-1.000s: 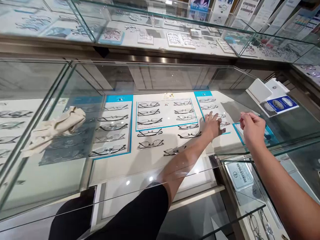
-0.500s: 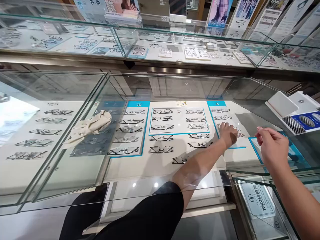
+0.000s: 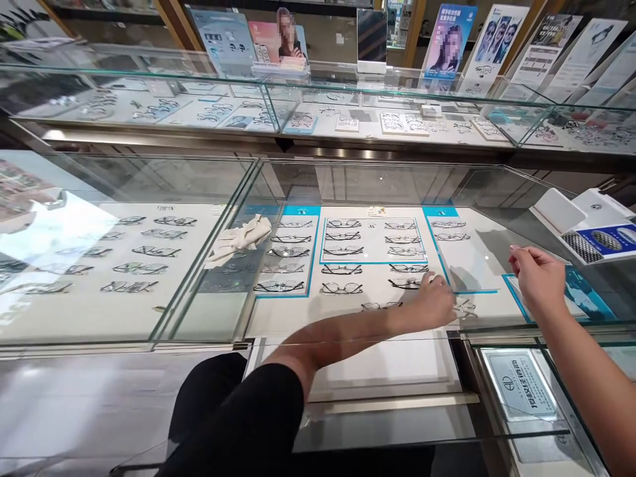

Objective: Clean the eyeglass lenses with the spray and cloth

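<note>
My left hand (image 3: 434, 305) is inside the glass display case, closed on a pair of eyeglasses (image 3: 464, 309) near the front of the white display board (image 3: 362, 318). Rows of other eyeglasses (image 3: 342, 289) lie on the board to its left. My right hand (image 3: 539, 278) rests above the case's glass top (image 3: 546, 199), fingers curled in a pinch; what it holds, if anything, I cannot make out. A beige cloth (image 3: 241, 237) lies on the glass further left.
A white lens sample stand (image 3: 581, 225) sits on the glass at the right. A second glass counter (image 3: 348, 112) with more eyewear runs behind, with posters (image 3: 450, 46) along its back. A framed card (image 3: 519, 384) lies lower right.
My left hand has pulled back from the far right rows toward the front of the case, bringing a pair of eyeglasses. The view has tilted upward. My right hand has stayed almost still.
</note>
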The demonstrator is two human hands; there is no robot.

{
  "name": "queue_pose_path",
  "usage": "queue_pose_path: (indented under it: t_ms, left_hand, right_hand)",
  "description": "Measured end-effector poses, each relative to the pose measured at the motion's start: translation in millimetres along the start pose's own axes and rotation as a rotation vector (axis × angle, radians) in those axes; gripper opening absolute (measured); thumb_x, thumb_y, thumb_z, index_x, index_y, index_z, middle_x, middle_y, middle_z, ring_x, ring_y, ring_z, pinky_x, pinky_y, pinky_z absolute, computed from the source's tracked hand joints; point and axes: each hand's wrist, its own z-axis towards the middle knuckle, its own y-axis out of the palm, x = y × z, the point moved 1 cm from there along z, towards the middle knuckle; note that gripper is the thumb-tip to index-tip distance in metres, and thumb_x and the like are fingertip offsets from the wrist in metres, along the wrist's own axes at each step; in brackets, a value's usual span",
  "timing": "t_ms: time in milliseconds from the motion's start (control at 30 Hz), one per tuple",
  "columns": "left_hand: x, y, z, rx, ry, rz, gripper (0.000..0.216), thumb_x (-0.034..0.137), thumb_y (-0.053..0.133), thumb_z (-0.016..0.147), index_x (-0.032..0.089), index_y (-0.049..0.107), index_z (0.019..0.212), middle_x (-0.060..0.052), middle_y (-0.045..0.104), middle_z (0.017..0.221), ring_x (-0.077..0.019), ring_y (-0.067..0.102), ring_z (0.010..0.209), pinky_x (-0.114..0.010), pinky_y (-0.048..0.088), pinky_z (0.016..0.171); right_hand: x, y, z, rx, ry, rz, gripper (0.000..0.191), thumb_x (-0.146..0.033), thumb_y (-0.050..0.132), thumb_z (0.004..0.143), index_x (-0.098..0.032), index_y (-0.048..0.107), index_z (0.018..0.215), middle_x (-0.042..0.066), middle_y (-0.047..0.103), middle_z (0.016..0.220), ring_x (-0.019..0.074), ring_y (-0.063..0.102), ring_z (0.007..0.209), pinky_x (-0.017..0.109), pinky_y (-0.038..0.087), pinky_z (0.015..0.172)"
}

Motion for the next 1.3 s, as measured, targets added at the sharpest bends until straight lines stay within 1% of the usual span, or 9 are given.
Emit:
queue_pose_path:
  t_ms: [100,267,367,433,567,733,867,1000,1300]
  left_hand:
    - [7.6,-21.6,-65.8,-0.085,0.027,-0.09,0.024,0.031,0.063,0.096,0.018,0.079,0.084,-0.013,0.079,0.104,-0.0348,0.06,0.125,-0.061,0.037,0.117]
    - [28.9,-75.4,-159.2,-0.395,-0.223,-0.397,0.013,0.034,0.078,0.081,0.022,0.074,0.074,-0.002,0.079,0.084,-0.0288,0.068,0.118,-0.051,0.038,0.12]
    - [43.9,-119.1,-196.1,-0.476,-0.348,-0.546,0.017,0.037,0.078,0.081,0.023,0.073,0.072,0.002,0.078,0.078,-0.0227,0.073,0.103,-0.043,0.041,0.12]
    - [51.3,-153.2,-211.7,-0.448,-0.377,-0.588,0.016,0.037,0.077,0.083,0.024,0.075,0.074,0.003,0.079,0.08,-0.0199,0.074,0.096,-0.041,0.042,0.121]
    - [50.2,-225.0,-223.2,-0.314,-0.35,-0.509,0.011,0.034,0.077,0.083,0.025,0.078,0.077,0.0,0.083,0.095,-0.0248,0.072,0.112,-0.04,0.047,0.118]
    - [2.6,-284.5,-213.5,-0.204,-0.353,-0.327,0.012,0.032,0.072,0.083,0.024,0.08,0.085,-0.004,0.082,0.098,-0.0282,0.07,0.114,-0.041,0.051,0.104]
    - [-57.7,-293.6,-205.2,-0.101,-0.315,-0.066,0.012,0.029,0.068,0.081,0.02,0.075,0.081,-0.005,0.081,0.097,-0.0281,0.068,0.11,-0.051,0.034,0.12]
    - [-103.5,-284.0,-206.7,-0.04,-0.346,0.057,0.015,0.032,0.064,0.082,0.019,0.073,0.079,-0.006,0.079,0.097,-0.0291,0.065,0.112,-0.053,0.03,0.119]
    - [-119.4,-265.5,-223.7,0.033,-0.306,0.141,0.019,0.032,0.061,0.088,0.019,0.072,0.079,-0.01,0.08,0.115,-0.0305,0.061,0.118,-0.05,0.035,0.105]
  right_hand:
    - [2.5,1.6,4.6,-0.03,-0.012,0.008,0.026,-0.038,0.079,0.075,-0.021,0.065,0.06,-0.003,0.048,0.056,0.0141,0.039,0.056,0.034,0.025,0.054]
    - [9.7,3.0,13.9,-0.048,-0.027,-0.035,0.024,-0.039,0.077,0.076,-0.021,0.068,0.064,-0.003,0.049,0.056,0.0139,0.037,0.053,0.035,0.023,0.053]
    - [9.8,3.4,16.5,-0.051,-0.05,-0.07,0.022,-0.036,0.075,0.079,-0.021,0.068,0.064,-0.003,0.05,0.056,0.0143,0.038,0.054,0.036,0.025,0.055]
    - [7.0,4.2,16.5,-0.047,-0.046,-0.064,0.02,-0.032,0.074,0.079,-0.02,0.068,0.064,-0.003,0.051,0.056,0.0143,0.039,0.054,0.036,0.026,0.056]
    - [0.7,7.8,17.0,-0.01,-0.049,-0.09,0.025,-0.018,0.07,0.082,-0.02,0.065,0.058,-0.002,0.049,0.053,0.0136,0.039,0.053,0.036,0.027,0.058]
    - [-1.1,10.7,18.0,0.0,-0.07,-0.123,0.032,-0.012,0.068,0.087,-0.019,0.063,0.056,-0.004,0.048,0.05,0.0122,0.038,0.052,0.036,0.027,0.059]
    - [-2.4,10.0,15.8,-0.021,-0.086,-0.145,0.035,-0.011,0.069,0.089,-0.019,0.062,0.055,-0.004,0.047,0.051,0.0115,0.038,0.052,0.035,0.027,0.06]
    - [-4.6,10.1,15.6,-0.015,-0.104,-0.166,0.035,-0.01,0.068,0.09,-0.019,0.063,0.056,-0.004,0.048,0.052,0.0118,0.038,0.053,0.036,0.028,0.061]
    - [-3.2,11.1,17.9,-0.017,-0.108,-0.204,0.039,-0.009,0.067,0.092,-0.019,0.06,0.055,-0.002,0.051,0.055,0.0123,0.04,0.054,0.036,0.03,0.061]
